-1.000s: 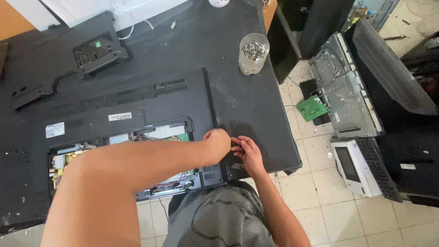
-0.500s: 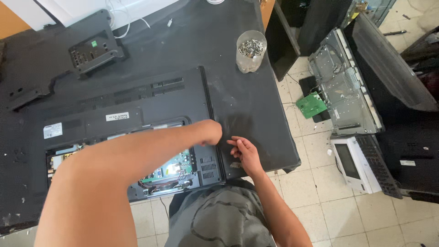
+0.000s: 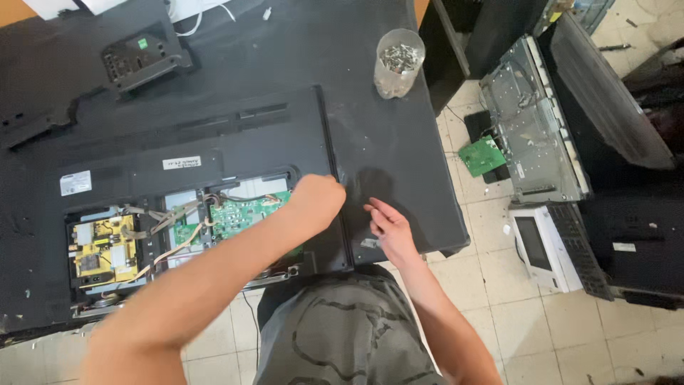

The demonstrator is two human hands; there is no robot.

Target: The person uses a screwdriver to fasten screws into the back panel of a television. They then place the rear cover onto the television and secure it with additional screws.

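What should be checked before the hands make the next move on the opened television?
1. Left hand rests on the right edge of the black back cover: ok.
2. Right hand open, holding nothing, over the table: ok.
3. Green circuit board and yellow board exposed, cables attached: ok.
4. Plastic cup of screws upright, apart from the hands: ok.
5. Edge screws all removed: cannot tell.

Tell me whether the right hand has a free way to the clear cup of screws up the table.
Probably yes: only bare black tabletop lies between the open right hand and the cup of screws, though it looks a fair stretch away.
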